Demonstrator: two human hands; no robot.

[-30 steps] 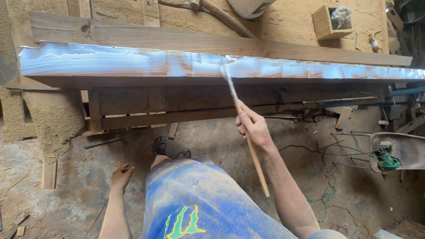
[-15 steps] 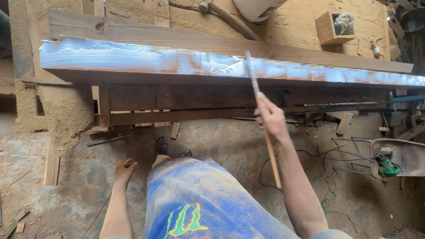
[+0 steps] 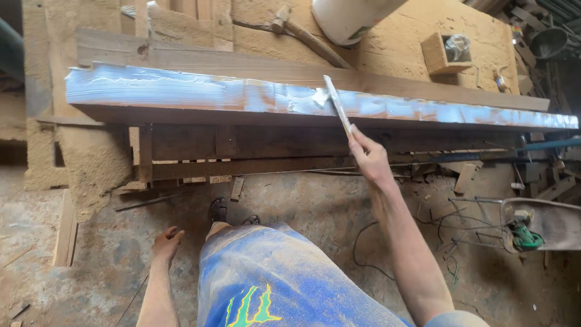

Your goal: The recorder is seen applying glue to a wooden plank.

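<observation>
Bench (image 3: 181, 148) of dark timber runs across the view, its left and right ends cut off, sawdust heaped on its far side. One long plank (image 3: 181, 94) lies along the near edge, its top coated in wet whitish glue; the right end runs out of view. One white bucket (image 3: 348, 18) stands at the far edge, its top cut off, with one hammer (image 3: 302, 33) beside it and one small wooden box (image 3: 445, 51) further right. One green power tool (image 3: 523, 233) lies on the floor at right, hard to make out. The right hand (image 3: 369, 160) has its fingers curled tight round the stick handle of one brush (image 3: 336, 103), whose bristles touch the plank near its middle; the handle's lower part is hidden behind hand and forearm. A second ago that handle showed in full below the hand and the bristles stood further left. The left hand (image 3: 164, 242) hangs low, fingers loosely curled, holding nothing, as before.
</observation>
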